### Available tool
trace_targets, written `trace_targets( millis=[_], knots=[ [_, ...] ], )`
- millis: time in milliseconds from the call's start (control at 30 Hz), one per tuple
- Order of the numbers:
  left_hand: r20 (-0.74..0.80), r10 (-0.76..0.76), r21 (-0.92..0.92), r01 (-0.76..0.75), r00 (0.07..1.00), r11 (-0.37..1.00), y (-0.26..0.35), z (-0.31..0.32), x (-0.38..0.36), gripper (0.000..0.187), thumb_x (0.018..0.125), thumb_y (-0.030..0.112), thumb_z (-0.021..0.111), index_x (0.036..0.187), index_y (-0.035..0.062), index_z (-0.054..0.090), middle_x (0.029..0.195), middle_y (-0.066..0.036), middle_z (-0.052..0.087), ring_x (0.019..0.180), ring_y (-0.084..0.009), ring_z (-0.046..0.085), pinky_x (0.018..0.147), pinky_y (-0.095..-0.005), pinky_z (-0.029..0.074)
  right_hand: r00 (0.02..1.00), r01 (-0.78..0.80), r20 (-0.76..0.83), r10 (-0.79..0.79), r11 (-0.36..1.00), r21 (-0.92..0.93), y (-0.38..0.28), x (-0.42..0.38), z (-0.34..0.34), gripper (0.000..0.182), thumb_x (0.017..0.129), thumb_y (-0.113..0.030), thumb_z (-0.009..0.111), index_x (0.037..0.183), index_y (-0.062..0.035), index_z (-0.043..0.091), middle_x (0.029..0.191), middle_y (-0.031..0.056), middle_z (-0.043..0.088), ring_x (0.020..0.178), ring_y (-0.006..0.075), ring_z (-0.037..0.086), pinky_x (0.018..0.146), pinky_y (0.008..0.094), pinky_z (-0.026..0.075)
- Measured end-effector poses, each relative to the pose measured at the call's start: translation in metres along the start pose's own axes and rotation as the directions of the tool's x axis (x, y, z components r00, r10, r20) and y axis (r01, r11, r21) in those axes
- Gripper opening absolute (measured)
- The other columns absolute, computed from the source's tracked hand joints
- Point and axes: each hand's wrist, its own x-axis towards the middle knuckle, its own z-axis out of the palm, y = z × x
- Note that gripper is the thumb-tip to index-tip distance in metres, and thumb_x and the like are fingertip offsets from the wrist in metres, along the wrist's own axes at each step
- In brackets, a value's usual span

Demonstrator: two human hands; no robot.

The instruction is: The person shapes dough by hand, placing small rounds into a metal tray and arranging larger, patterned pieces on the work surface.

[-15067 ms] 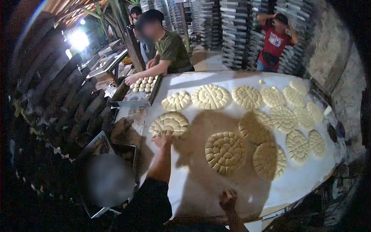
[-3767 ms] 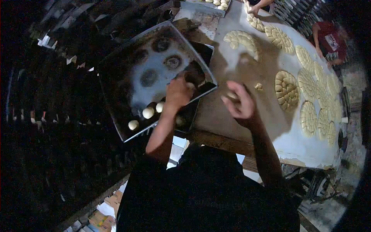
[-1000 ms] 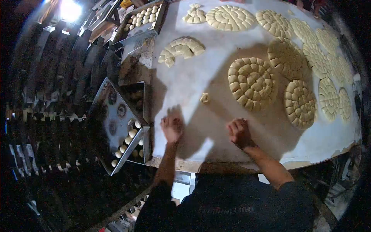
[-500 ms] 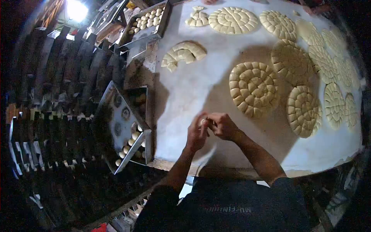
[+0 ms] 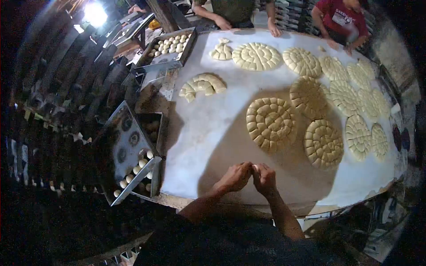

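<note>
My left hand [image 5: 238, 176] and my right hand [image 5: 265, 177] meet above the near part of the pale table [image 5: 191, 146]. Both have curled fingers, tips pressed together. A small pale spot shows between them, too small to tell whether it is dough or a fingertip. Beyond my hands lies a flat round of cut dough pieces [image 5: 271, 124], with another dough round [image 5: 324, 144] to its right. Farther left is a curved strip of dough pieces [image 5: 203, 85].
A metal tray [image 5: 154, 175] with dough balls [image 5: 129, 178] leans at the table's left edge. Another tray [image 5: 188, 48] of dough balls stands at the far left. Several dough rounds lie at the right. A person in dark green [image 5: 233, 11] and one in red [image 5: 339, 22] stand across the table.
The view has tilted up, bringing the people across the table into sight. My hands have drawn nearer to my body, and the left has turned; their fingertips still meet.
</note>
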Motion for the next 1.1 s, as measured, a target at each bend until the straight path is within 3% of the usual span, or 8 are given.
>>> trace_targets(
  millis=[200,300,467,567,700,833,1033,1100],
  knots=[
    [0.348,0.108,-0.348,0.022,0.931,0.937,0.013,-0.050,-0.034,0.018,0.094,0.018,0.053,0.098,0.0014,0.060,0.097,-0.021,0.063,0.094,-0.0388,0.062,0.076,-0.0490,0.048,0.976,-0.214,-0.101,0.194,0.943,-0.253,0.025,0.011,0.007,0.032,0.094,-0.025,0.058,0.075,-0.0004,0.056,0.065,0.0207,0.057,0.062,0.0427,0.058,0.055,0.0447,0.045],
    [-0.332,0.006,0.078,0.021,0.943,0.997,-0.061,-0.020,-0.020,0.040,0.099,0.036,0.048,0.109,0.0012,0.064,0.106,-0.022,0.062,0.104,-0.0408,0.060,0.083,-0.0503,0.048,0.988,-0.132,0.046,0.146,0.967,-0.218,-0.015,0.021,-0.006,0.030,0.086,-0.026,0.070,0.072,-0.0017,0.059,0.061,0.0162,0.058,0.056,0.0319,0.062,0.056,0.0406,0.047],
    [0.122,0.028,-0.059,-0.021,0.992,0.998,-0.071,-0.040,-0.081,0.050,0.099,0.047,0.043,0.127,0.0072,0.056,0.105,-0.024,0.064,0.097,-0.0406,0.063,0.083,-0.0509,0.048,0.962,0.128,0.238,-0.132,0.991,0.035,-0.098,0.008,0.026,0.027,0.078,-0.024,0.077,0.071,-0.0028,0.062,0.059,0.0101,0.060,0.053,0.0219,0.060,0.055,0.0339,0.048],
    [-0.094,0.284,0.076,-0.277,0.954,0.958,-0.091,-0.069,-0.134,0.043,0.100,0.043,0.045,0.107,0.0053,0.064,0.091,-0.019,0.066,0.084,-0.0350,0.067,0.075,-0.0452,0.051,0.926,0.042,0.370,-0.077,0.994,0.103,-0.145,0.004,0.046,0.020,0.080,-0.022,0.074,0.081,-0.0030,0.066,0.066,0.0111,0.062,0.060,0.0168,0.060,0.060,0.0301,0.049],
    [-0.179,-0.024,-0.517,-0.073,0.984,0.853,-0.083,-0.100,-0.198,0.042,0.101,0.042,0.045,0.108,0.0051,0.063,0.091,-0.018,0.067,0.079,-0.0291,0.068,0.072,-0.0412,0.052,0.941,0.022,0.314,-0.125,0.950,0.311,-0.178,-0.019,0.084,0.027,0.093,-0.028,0.060,0.094,-0.0008,0.063,0.082,0.0171,0.062,0.072,0.0214,0.061,0.063,0.0345,0.048],
    [-0.608,0.117,-0.247,-0.327,0.786,0.912,-0.069,-0.079,-0.220,0.043,0.099,0.043,0.050,0.113,0.0037,0.060,0.088,-0.019,0.064,0.085,-0.0346,0.066,0.078,-0.0415,0.052,0.988,0.006,0.155,-0.020,0.996,0.091,-0.156,-0.078,0.147,0.030,0.098,-0.029,0.053,0.093,-0.0004,0.061,0.080,0.0162,0.059,0.071,0.0314,0.059,0.065,0.0389,0.047],
    [-0.153,0.167,0.259,-0.123,0.974,0.958,-0.079,-0.074,-0.227,0.027,0.094,0.023,0.055,0.112,0.0033,0.057,0.103,-0.023,0.061,0.091,-0.0444,0.060,0.087,-0.0513,0.046,0.890,0.439,0.171,-0.423,0.692,-0.573,-0.158,-0.089,0.126,0.028,0.091,-0.018,0.060,0.112,0.0000,0.054,0.092,0.0157,0.058,0.081,0.0335,0.060,0.063,0.0427,0.048],
    [-0.248,0.408,0.201,-0.365,0.879,0.909,-0.095,-0.060,-0.211,0.025,0.092,0.021,0.056,0.109,0.0026,0.056,0.099,-0.023,0.061,0.088,-0.0441,0.061,0.085,-0.0510,0.047,0.910,0.390,0.180,-0.374,0.617,-0.684,-0.131,-0.071,0.112,0.032,0.090,-0.018,0.060,0.115,0.0002,0.051,0.093,0.0153,0.058,0.079,0.0318,0.058,0.066,0.0430,0.048]
  ],
)
